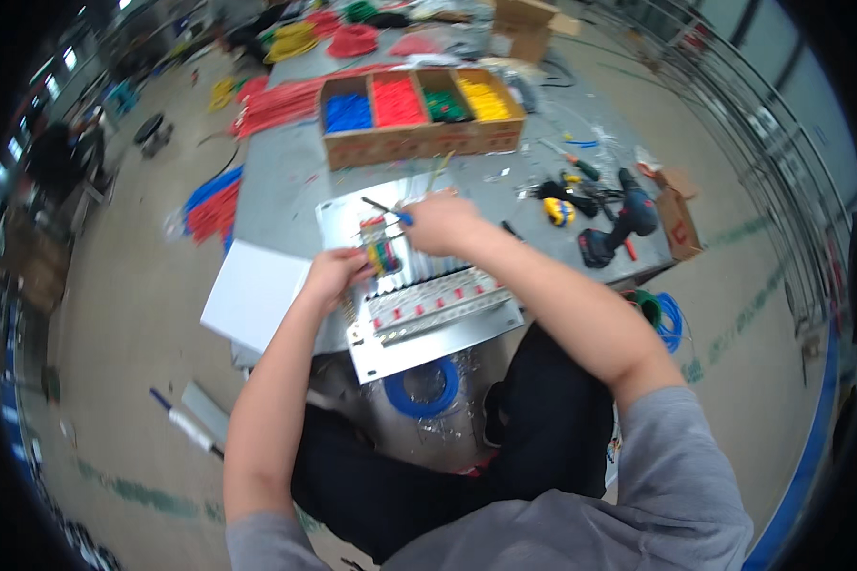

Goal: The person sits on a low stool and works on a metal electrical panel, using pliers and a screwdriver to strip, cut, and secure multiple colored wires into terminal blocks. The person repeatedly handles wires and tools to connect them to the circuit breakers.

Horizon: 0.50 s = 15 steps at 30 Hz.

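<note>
A metal mounting plate (390, 364) lies on the table in front of me, with a long row of white modules with red parts (428, 306) along its near side. My left hand (333, 273) is closed at a small block with several coloured wires (381, 257), its fingertips on the wires' left side. My right hand (438, 224), also closed, grips a slim tool with a blue handle and dark shaft (402, 217) above the plate. The shaft points to the far left; its exact kind is unclear. A yellow-green wire (441, 169) sticks up behind my right hand.
A cardboard box (419, 145) with blue, red, green and yellow small parts stands beyond the plate. At the right lie a cordless drill (624, 224), a yellow tape measure (559, 211) and a screwdriver (581, 167). A white sheet (254, 295) overhangs the table's left edge.
</note>
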### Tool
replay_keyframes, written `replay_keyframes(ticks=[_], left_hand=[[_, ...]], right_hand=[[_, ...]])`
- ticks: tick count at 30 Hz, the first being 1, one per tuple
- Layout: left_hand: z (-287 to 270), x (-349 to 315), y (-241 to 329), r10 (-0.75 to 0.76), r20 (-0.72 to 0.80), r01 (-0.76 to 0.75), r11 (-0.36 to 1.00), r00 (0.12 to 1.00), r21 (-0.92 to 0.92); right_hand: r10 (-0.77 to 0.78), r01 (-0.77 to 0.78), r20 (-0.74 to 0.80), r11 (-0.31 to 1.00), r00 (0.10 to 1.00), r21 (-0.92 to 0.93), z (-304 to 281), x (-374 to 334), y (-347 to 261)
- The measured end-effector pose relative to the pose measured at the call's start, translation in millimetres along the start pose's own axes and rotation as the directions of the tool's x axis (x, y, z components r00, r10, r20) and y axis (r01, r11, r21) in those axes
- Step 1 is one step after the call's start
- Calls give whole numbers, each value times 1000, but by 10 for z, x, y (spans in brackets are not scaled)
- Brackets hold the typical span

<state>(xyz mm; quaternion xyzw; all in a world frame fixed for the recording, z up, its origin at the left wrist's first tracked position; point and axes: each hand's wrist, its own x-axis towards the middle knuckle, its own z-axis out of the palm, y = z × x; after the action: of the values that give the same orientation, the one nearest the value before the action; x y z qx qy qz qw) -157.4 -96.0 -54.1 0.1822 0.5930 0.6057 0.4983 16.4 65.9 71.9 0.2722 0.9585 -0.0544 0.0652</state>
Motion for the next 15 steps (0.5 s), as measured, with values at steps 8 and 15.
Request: replay_keyframes(ticks=[8, 15], left_hand=[[92, -36, 56, 16, -72, -9, 995, 997, 100], [97, -157, 57, 59, -12, -57, 996, 998, 75]], right_hand=[[-72, 73, 11, 987, 997, -144, -40, -307, -109], [37, -8, 113, 969, 993, -246, 87, -302, -299]])
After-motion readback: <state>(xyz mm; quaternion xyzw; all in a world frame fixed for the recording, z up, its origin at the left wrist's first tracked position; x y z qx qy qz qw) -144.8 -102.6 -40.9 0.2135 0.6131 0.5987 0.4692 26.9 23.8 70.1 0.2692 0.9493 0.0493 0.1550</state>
